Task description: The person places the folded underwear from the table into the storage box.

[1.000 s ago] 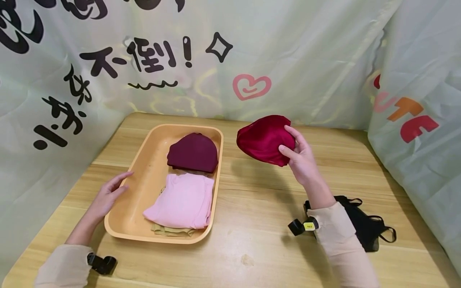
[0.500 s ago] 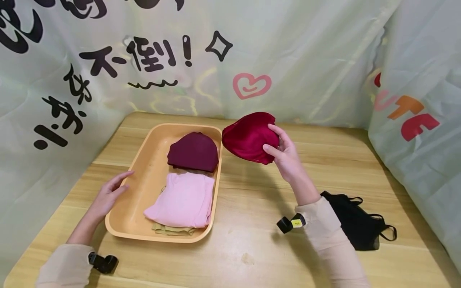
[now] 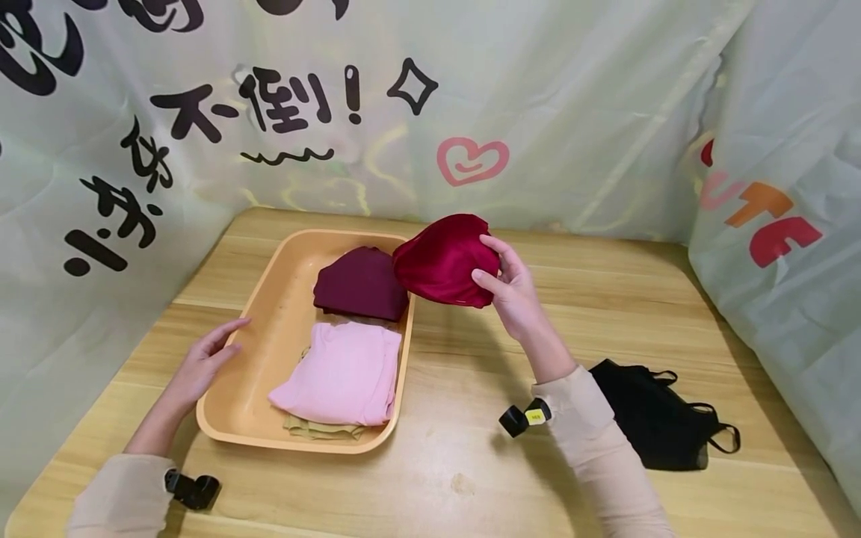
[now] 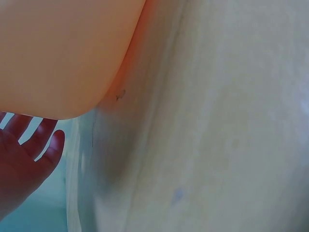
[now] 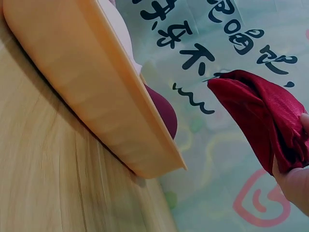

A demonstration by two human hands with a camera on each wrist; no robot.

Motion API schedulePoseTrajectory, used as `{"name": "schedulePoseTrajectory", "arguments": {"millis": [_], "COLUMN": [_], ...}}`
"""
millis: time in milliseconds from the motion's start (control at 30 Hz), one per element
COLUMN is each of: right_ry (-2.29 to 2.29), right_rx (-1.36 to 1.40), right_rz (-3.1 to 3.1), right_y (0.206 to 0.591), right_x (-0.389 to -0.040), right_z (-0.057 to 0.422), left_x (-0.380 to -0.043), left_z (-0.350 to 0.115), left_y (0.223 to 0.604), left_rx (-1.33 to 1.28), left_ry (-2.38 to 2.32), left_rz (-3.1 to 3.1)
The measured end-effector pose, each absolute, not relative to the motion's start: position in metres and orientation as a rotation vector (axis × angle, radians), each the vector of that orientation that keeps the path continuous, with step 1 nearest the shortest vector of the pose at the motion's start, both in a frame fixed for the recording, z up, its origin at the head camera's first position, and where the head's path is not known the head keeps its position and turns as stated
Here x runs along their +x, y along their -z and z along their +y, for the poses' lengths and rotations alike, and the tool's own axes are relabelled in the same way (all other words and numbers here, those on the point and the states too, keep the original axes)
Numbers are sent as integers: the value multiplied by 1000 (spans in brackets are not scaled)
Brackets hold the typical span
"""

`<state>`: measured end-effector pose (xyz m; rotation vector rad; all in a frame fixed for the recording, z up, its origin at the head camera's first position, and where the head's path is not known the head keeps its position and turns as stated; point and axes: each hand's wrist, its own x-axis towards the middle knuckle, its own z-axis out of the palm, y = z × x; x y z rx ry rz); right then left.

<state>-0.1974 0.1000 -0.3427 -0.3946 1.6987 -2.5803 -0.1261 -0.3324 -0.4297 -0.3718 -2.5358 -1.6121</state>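
Observation:
My right hand (image 3: 514, 288) pinches a folded dark red satin bra (image 3: 444, 261) at its right end, thumb on the near side. The bra is in the air, its left tip overlapping the right rim of the orange tray (image 3: 225, 426) in the head view. In the right wrist view, its layered folds (image 5: 260, 111) hang above and beside the tray. My left hand (image 3: 202, 366) rests its loosely extended fingers at the tray's left rim. Inside the tray lie a folded maroon garment (image 3: 359, 284) at the back and a folded pink garment (image 3: 343, 373) in front.
Khaki cloth (image 3: 323, 429) peeks out under the pink garment. A black garment with thin straps (image 3: 659, 418) lies on the wooden table (image 3: 457, 418) at right, partly behind my right sleeve. Printed cloth curtains (image 3: 572, 112) stand behind and on both sides.
My right hand has carried the red bra leftward, from beside the tray to its right rim. The left hand and the tray stay put.

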Motion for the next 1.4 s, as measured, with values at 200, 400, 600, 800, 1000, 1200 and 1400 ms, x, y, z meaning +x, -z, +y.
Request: {"name": "schedulePoseTrajectory", "arguments": {"millis": [200,400,600,800,1000,1200,1400], "right_ry": [2594,2589,2585,2566,2542,2514,2506], "right_rx": [-389,-408,-398,-391,-391,-381,-358], "right_rz": [1671,1654,1642,1653,1651,1633,1614], "right_y": [344,347,350,355,357,360,366], "right_x": [-199,-201,-202,-205,-207,-210,-216], "right_z": [90,83,77,70,60,47,35], "left_x": [-126,-127,-126,-126,-126,-127,-128], "left_z": [-333,-334,-334,-334,-334,-335,-336], "left_y": [430,430,431,430,431,432,432], "left_rx": [-366,-372,-371,-364,-360,-345,-327], "left_ry": [1597,1588,1591,1584,1589,1613,1606], "left_rz": [-2550,-2547,-2547,-2557,-2557,-2553,-2573]}}
